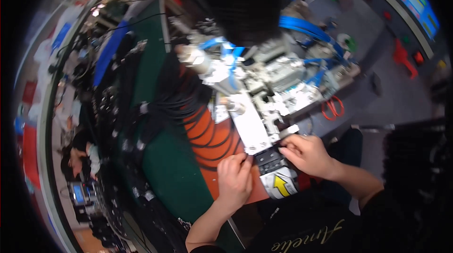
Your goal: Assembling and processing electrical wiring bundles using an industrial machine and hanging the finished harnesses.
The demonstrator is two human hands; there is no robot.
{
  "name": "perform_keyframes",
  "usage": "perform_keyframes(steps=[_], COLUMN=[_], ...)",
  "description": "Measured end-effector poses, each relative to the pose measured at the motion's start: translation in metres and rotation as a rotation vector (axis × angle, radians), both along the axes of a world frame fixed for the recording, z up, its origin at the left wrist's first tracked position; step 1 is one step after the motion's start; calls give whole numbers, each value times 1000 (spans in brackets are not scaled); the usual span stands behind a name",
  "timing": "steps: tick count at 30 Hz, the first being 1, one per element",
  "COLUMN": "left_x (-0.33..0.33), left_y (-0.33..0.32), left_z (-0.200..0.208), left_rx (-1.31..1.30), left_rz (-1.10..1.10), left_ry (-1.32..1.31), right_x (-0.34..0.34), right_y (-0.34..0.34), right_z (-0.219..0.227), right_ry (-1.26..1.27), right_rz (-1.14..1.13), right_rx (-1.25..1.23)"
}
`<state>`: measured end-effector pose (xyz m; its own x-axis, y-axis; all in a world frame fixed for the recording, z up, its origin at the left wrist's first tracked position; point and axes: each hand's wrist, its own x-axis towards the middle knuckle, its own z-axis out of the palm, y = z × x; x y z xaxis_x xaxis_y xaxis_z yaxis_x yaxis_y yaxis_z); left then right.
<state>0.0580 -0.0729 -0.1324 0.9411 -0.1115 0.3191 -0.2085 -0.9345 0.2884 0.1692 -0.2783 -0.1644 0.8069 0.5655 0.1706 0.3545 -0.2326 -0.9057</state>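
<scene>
A metal machine (pixel 250 121) with a long pale plate stretches away from me. At its near end is a black block (pixel 270 158), and just below that a white label with a yellow arrow (pixel 279 183). My left hand (pixel 234 177) is at the left corner of the plate, thumb and fingers pinched together; whatever they grip is too small to make out. On the block's other side, my right hand (pixel 309 155) has its fingers curled in, the tips at the block's right edge. Anything inside that grip is hidden.
Looped black cables (pixel 198 125) lie over an orange mat (pixel 212 149) to the left, beside a green surface (pixel 174 173). Blue tubes (pixel 306 26) run over the machine's far side. Red rings (pixel 333 107) lie right of it. A lit screen (pixel 413 0) stands at the far right.
</scene>
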Motion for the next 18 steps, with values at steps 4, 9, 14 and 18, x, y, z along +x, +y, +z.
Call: perform_keyframes(steps=[4, 9, 14, 18], left_x=[0, 2, 2, 4], left_y=[0, 15, 26, 40], left_z=[-2, -1, 2, 4], left_rx=[-4, -59, -90, -105], left_rz=[96, 51, 88, 130], left_ry=[-125, -190, -231, -253], right_x=[-14, -17, -6, -10], right_y=[6, 16, 31, 35], right_z=[15, 46, 102, 151], right_ry=[-8, -46, 146, 37], right_rz=[-21, 251, 796, 1006], right_rx=[167, 253, 573, 1019])
